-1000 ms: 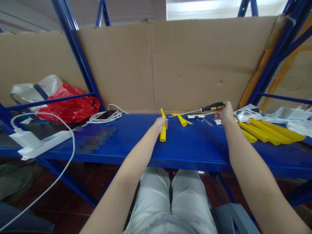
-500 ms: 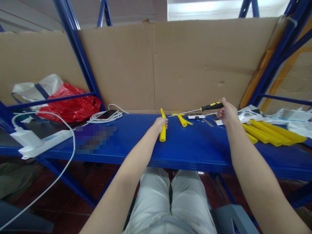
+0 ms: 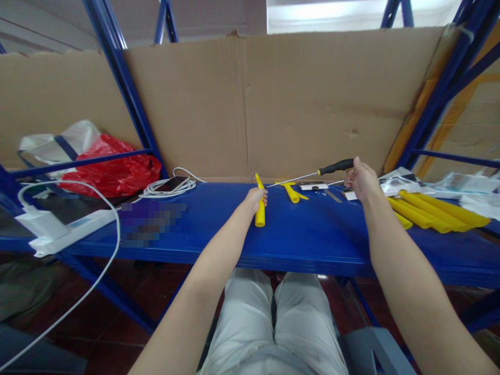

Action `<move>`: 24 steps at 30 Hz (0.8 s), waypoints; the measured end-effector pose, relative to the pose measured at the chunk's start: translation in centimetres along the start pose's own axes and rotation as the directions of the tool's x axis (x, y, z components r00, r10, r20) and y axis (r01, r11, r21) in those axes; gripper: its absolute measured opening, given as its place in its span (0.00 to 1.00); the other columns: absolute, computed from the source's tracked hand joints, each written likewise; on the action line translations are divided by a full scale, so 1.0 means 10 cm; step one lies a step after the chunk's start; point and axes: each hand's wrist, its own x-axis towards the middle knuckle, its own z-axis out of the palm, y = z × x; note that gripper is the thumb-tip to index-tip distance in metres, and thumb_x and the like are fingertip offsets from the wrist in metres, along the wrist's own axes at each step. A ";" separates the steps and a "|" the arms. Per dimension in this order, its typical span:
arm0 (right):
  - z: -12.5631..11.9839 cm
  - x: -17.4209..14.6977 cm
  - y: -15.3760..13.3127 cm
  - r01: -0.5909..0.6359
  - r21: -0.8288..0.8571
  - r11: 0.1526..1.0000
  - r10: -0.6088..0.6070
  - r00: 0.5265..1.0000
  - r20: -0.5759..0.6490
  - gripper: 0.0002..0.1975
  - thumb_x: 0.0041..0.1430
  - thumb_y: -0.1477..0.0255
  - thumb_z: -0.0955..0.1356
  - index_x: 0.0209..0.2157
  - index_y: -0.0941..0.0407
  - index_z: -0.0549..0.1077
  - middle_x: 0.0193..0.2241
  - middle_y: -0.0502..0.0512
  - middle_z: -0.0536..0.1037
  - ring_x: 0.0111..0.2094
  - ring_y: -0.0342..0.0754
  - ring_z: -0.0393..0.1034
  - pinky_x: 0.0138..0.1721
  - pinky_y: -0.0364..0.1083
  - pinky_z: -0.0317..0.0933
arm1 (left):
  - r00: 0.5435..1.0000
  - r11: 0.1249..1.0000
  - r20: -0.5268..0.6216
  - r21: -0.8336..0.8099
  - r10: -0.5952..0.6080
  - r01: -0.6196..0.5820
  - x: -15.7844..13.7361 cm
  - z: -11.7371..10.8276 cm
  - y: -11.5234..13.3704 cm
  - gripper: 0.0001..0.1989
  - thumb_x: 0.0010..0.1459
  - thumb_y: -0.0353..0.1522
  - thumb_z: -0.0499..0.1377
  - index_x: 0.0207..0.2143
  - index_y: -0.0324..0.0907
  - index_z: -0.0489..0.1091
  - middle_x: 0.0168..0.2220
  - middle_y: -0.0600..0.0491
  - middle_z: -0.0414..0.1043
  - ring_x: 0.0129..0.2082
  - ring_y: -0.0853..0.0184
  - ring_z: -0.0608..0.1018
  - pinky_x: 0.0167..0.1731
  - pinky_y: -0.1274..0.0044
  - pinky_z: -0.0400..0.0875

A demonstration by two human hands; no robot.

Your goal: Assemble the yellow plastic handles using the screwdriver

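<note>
My left hand [image 3: 257,198] is closed round a yellow plastic tube-like part [image 3: 260,217], which stands out above and below the fist over the blue bench. In my right hand [image 3: 362,179] is the end of the black and yellow handle of a long screwdriver [image 3: 336,166]. Its thin shaft slopes down to the left, and the tip meets the yellow part beside my left fingers. Just what the tip touches is too small to tell. Behind the shaft lies a second yellow piece [image 3: 292,194], forked in shape, on the bench.
Several yellow tubes [image 3: 441,212] lie at the right on the blue bench [image 3: 312,239]. Small boxes [image 3: 313,186] and a thin metal strip [image 3: 333,196] sit at the back. To the left are a phone [image 3: 174,183] on coiled white cable, a power strip [image 3: 84,229] and a red bag [image 3: 113,166].
The screwdriver handle has turned, showing less of its yellow marking, and my right fingers have shifted on it. My left hand and the yellow part have stayed nearly in place.
</note>
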 end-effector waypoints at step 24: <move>0.03 -0.04 -0.07 -0.032 0.105 0.994 0.028 0.999 0.036 0.21 0.53 0.56 0.69 0.21 0.54 0.58 0.11 0.43 0.60 0.12 0.37 0.55 0.12 0.37 0.53 | 1.000 0.998 0.007 0.058 0.029 -0.029 0.01 0.00 -0.01 0.09 0.56 0.20 0.52 0.27 0.41 0.58 0.14 0.63 0.54 0.10 0.78 0.58 0.14 0.83 0.51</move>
